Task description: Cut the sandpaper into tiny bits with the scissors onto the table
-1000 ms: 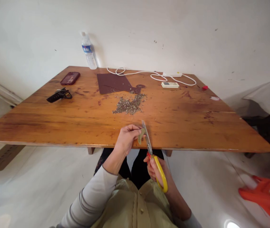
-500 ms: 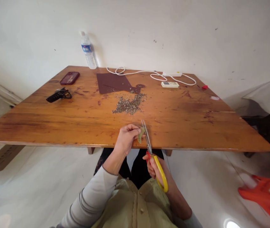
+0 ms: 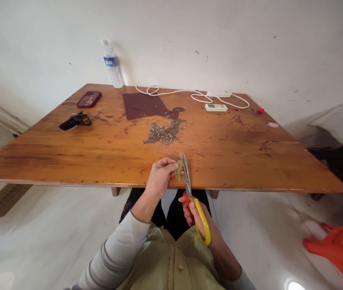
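Between thumb and fingers, my left hand (image 3: 162, 175) pinches a small olive-green piece (image 3: 179, 170), thin and curved at its edge; I cannot tell whether it is paper or card. My right hand (image 3: 198, 213) grips a pair of scissors (image 3: 187, 177) with one yellow and one red handle loop. The blades point away from me, slightly apart, right beside the green piece. Both hands are over the near edge of the wooden table (image 3: 234, 161). Just beyond them lies a heap of tiny grey-brown clippings (image 3: 164, 133).
Dark maroon sheets (image 3: 143, 105) lie behind the heap. A plastic bottle (image 3: 112, 66) stands by the wall. A phone (image 3: 89, 99) and a black clip-like object (image 3: 75, 120) are on the left. A white remote (image 3: 216, 107) and a power strip (image 3: 220, 94) with its cord lie at the back right.
The scissors and my right hand have shifted slightly to the left, with the handles lower-left of before. The green piece has moved or turned a little. My left hand stays nearly still.
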